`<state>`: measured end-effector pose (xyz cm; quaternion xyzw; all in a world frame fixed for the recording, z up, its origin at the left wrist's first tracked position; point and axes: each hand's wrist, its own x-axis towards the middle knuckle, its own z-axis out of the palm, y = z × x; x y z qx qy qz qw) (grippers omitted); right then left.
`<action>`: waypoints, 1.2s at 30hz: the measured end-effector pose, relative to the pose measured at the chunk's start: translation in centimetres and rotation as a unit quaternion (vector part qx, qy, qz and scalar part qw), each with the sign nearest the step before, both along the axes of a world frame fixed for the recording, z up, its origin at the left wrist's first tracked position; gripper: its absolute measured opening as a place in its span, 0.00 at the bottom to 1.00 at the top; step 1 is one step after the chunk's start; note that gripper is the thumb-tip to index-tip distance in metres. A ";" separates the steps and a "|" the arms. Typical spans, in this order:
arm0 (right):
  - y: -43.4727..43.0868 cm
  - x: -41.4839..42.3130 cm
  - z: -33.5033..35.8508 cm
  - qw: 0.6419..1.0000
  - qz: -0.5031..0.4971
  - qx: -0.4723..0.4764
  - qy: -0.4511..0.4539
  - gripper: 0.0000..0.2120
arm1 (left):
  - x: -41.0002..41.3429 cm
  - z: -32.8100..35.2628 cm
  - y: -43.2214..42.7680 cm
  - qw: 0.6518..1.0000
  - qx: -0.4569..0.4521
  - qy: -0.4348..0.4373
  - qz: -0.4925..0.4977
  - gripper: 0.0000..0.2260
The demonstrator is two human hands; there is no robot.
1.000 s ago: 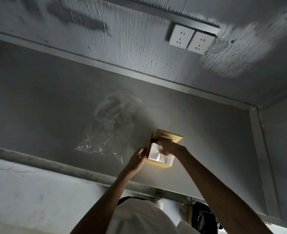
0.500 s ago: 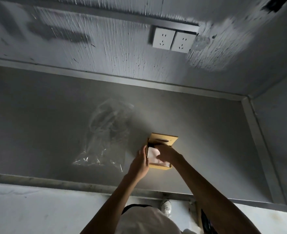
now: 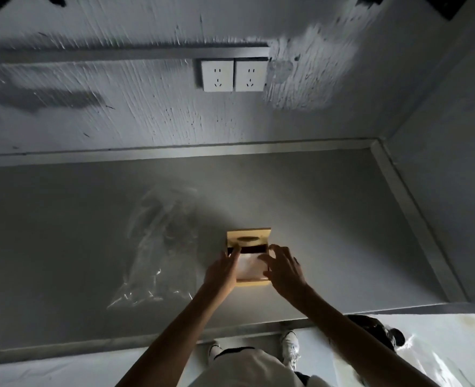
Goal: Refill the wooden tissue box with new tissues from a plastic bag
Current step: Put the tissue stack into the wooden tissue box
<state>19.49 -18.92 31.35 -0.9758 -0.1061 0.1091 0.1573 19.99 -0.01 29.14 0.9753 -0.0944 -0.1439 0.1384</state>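
Observation:
A small wooden tissue box [image 3: 251, 282] sits on the grey counter [image 3: 328, 233], its slotted lid [image 3: 249, 238] slid or tilted back at the far end. A white stack of tissues [image 3: 249, 265] lies inside the open box. My left hand [image 3: 221, 270] grips the box's left side. My right hand [image 3: 284, 268] hovers with fingers spread over the right edge of the box and the tissues, holding nothing. A clear, crumpled plastic bag [image 3: 161, 247] lies flat on the counter to the left of the box.
The counter ends in a raised rim at the back and right, meeting a rough grey wall with two white sockets [image 3: 234, 75]. A black bag [image 3: 376, 328] and glossy sheeting lie on the floor at lower right, beside my shoes.
My right hand has let go of the tissues and lifted with fingers spread. The tissues now lie down inside the box. The view has swung to face the counter squarely.

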 end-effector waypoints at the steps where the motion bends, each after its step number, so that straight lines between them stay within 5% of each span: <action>1: -0.1 -0.2 -0.4 1.000 -0.016 -0.006 0.014 0.19 | 0.1 0.0 0.0 1.000 0.006 0.004 -0.002 0.23; 4: 0.4 0.2 -0.9 0.997 -0.056 0.007 0.048 0.18 | 0.5 0.2 -0.1 0.999 0.036 0.028 0.002 0.16; 11: 1.5 0.4 -1.5 0.988 -0.082 -0.044 0.123 0.28 | 0.3 0.7 -0.4 0.994 0.078 0.078 0.008 0.26; 21: 1.1 0.2 -1.4 0.991 -0.068 -0.036 0.107 0.25 | 1.1 2.5 0.0 0.983 0.010 0.180 0.021 0.28; 27: -1.4 -0.6 -1.0 0.987 -0.080 0.122 0.074 0.19 | -0.6 3.2 1.9 0.999 0.016 0.047 -0.008 0.26; 29: -2.0 -0.2 -0.3 0.960 -0.138 0.230 0.081 0.17 | -0.4 3.2 3.2 0.997 -0.056 -0.032 0.047 0.21; 31: -2.3 0.9 1.1 0.886 -0.216 0.381 0.150 0.17 | 0.8 3.5 4.1 0.973 -0.175 -0.027 0.147 0.18; 33: -2.0 2.0 2.4 0.795 -0.262 0.504 0.213 0.19 | 2.5 4.4 4.2 0.903 -0.345 0.095 0.236 0.20; 36: -0.8 3.5 4.0 0.743 -0.274 0.570 0.221 0.21 | 3.7 5.6 3.5 0.791 -0.485 0.245 0.281 0.26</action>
